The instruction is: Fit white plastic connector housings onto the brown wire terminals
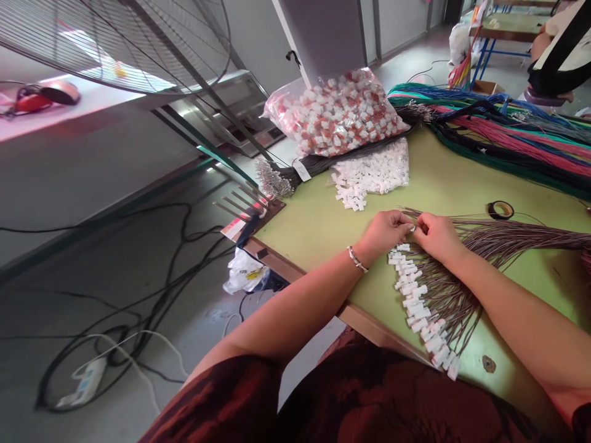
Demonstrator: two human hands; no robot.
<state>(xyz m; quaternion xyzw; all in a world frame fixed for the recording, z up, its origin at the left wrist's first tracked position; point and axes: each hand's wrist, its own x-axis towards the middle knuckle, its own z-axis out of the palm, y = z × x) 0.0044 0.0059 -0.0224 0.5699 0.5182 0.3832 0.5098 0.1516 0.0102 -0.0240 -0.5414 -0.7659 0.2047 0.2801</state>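
Note:
My left hand pinches a small white connector above the green table. Close against it on the right, my right hand has its fingers pressed together by the same connector; a thin wire there is too small to make out clearly. Below both hands a slanting row of white connectors lies on the table, joined to brown wires. These wires fan out beneath my right forearm and run off to the right. Small white connectors spill from a clear bag beyond my left hand.
A large clear bag of white and orange parts stands at the table's back. Black wires with metal ends lie before it. Coloured wire bundles fill the back right. A tape roll lies behind the brown wires. A person sits far right.

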